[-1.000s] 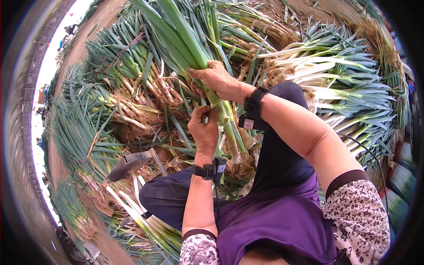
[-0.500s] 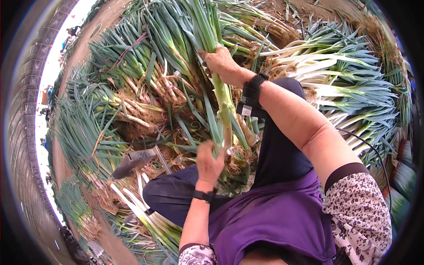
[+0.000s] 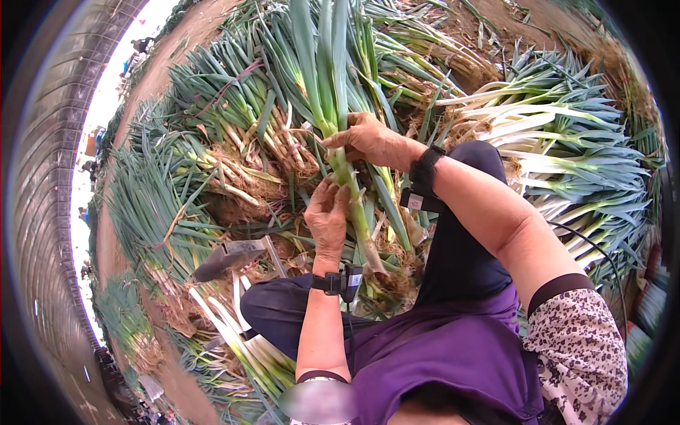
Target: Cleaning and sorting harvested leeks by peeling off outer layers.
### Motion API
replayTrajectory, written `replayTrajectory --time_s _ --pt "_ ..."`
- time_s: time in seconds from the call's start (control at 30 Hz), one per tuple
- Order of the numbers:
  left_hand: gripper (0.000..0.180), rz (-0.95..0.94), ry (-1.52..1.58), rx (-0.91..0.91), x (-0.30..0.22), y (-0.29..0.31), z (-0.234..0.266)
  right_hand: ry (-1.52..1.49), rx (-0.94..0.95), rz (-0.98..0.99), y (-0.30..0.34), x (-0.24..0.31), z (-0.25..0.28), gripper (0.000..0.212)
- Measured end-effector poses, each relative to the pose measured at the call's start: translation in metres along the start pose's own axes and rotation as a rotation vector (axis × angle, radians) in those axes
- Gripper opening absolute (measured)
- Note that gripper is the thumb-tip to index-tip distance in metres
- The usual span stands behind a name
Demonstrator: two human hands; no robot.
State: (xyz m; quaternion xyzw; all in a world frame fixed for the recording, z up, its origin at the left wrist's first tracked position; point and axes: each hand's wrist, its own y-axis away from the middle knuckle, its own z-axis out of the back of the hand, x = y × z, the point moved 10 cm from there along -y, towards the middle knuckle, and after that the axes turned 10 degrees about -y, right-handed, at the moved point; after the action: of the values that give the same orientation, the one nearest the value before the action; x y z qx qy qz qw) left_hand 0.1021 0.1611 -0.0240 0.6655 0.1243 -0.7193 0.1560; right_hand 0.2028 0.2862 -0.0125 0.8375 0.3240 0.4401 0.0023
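A large leek (image 3: 363, 225) stands tilted before me, its green leaves pointing away and its root tuft near my crossed legs. My right hand (image 3: 375, 140) is closed round the upper stalk, just below where the leaves fan out. Lower down, the curled fingers of my left hand (image 3: 328, 212) pinch the stalk's side, where ragged outer layers show. Brown roots (image 3: 393, 285) hang at the leek's lower end. A loose green leaf (image 3: 388, 205) lies alongside the stalk on the right.
Unpeeled leeks with soil-covered roots (image 3: 244, 177) pile up ahead and left. White-stemmed leeks (image 3: 552, 131) lie stacked at right, and a few more (image 3: 219, 322) beside my left knee. A metal blade (image 3: 230, 258) juts out near that knee. A black cable (image 3: 591, 244) runs past my right arm.
My left hand has moved up from near the roots to the middle of the stalk. My right hand has come lower and nearer, still on the leek.
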Motion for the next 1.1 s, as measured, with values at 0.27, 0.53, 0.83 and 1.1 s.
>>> replayTrajectory --time_s 0.27,0.53,0.83,1.1 --pt "0.01 -0.071 -0.264 -0.097 0.005 -0.014 0.005 0.381 -0.067 0.249 -0.009 0.009 0.003 0.034" --pt "0.006 -0.256 -0.468 -0.172 -0.015 -0.002 0.008 0.479 -0.284 0.508 -0.011 0.031 0.014 0.032" --pt "0.006 -0.164 -0.426 0.016 0.035 0.05 0.031 0.404 -0.154 0.57 -0.023 0.012 0.001 0.028" --pt "0.021 -0.325 -0.783 0.026 -0.027 0.044 0.004 0.494 -0.266 0.63 -0.008 0.044 0.004 0.03"
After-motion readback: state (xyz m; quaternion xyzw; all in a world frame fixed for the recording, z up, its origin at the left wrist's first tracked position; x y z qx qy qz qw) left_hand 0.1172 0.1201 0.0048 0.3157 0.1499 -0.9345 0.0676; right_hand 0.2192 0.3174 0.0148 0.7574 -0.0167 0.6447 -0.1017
